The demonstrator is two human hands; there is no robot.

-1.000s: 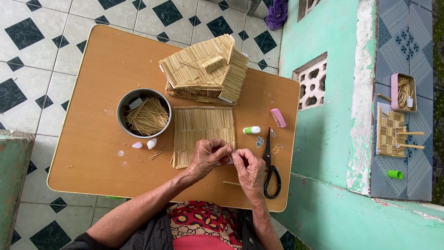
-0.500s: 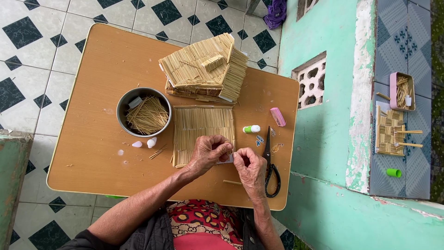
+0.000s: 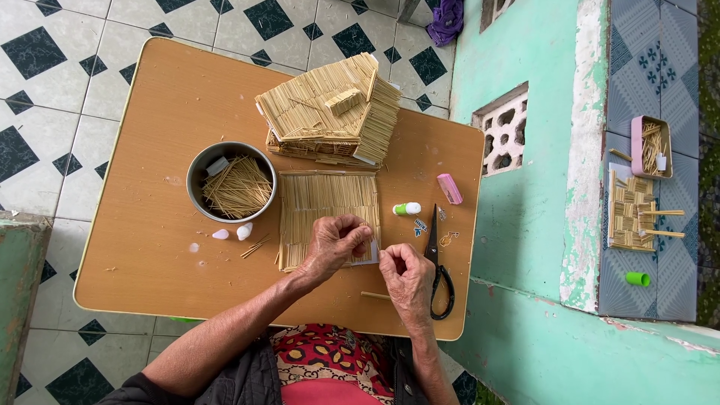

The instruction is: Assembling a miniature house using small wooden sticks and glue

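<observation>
Seen from the head camera, the left hand (image 3: 336, 241) is resting on the near right corner of a flat mat of thin sticks (image 3: 324, 217), its fingers curled together and pinching at that edge, though whether a single stick is between the fingertips is too small to tell. The right hand (image 3: 405, 279) is sitting just beside it, toward the person, loosely closed; what it is gripping, if anything, cannot be made out. The mat is lying in the middle of the wooden table (image 3: 150, 150), its sticks running away from the person, so the worked edge is lying straight ahead of both hands, the left one nearer. Black scissors (image 3: 437, 262) are lying just right of the right hand, a metal bowl of loose sticks (image 3: 230, 181) is standing left of the mat, and a small stick house (image 3: 330, 112) is standing beyond it.
</observation>
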